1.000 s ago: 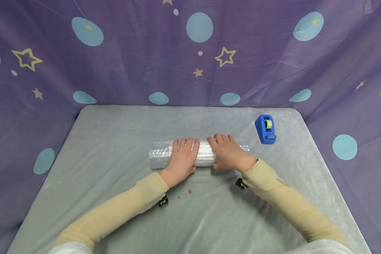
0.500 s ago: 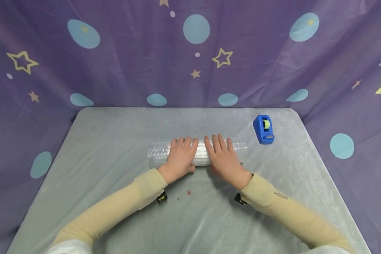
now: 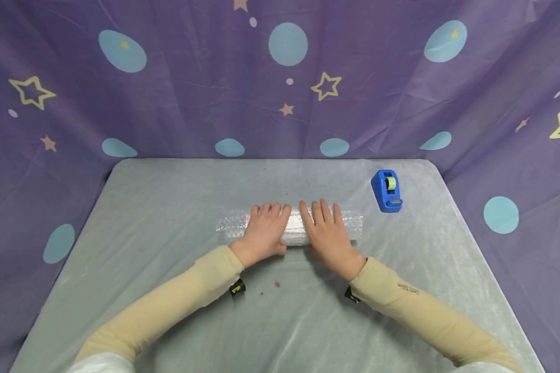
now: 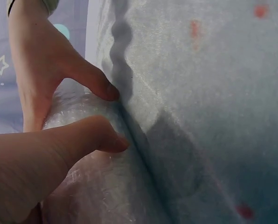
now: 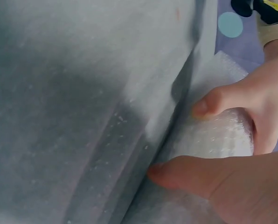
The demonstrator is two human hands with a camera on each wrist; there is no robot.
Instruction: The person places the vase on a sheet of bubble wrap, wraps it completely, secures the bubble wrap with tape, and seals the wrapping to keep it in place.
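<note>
A roll of clear bubble wrap (image 3: 296,228) lies crosswise on the grey cloth-covered table (image 3: 191,186). My left hand (image 3: 263,230) holds it left of the middle, fingers over the top and thumb along the near side. Just right of the middle, my right hand (image 3: 329,235) grips the roll the same way, its fingers slightly spread. Both thumbs press low on the roll's near side in the left wrist view, where the bubble wrap (image 4: 101,186) looks shiny. Loose, flatter ends stick out past each hand. Whatever is inside the roll cannot be made out.
A blue tape dispenser (image 3: 387,191) with a yellowish-green roll of tape stands at the back right of the table. Purple curtains (image 3: 191,103) with stars and dots enclose the back and sides. Small red spots (image 3: 277,284) mark the cloth near the front.
My right hand has turned on the roll, its fingers now pointing more straight ahead and its wrist lower. The left hand stays nearly in place; the view has shifted slightly.
</note>
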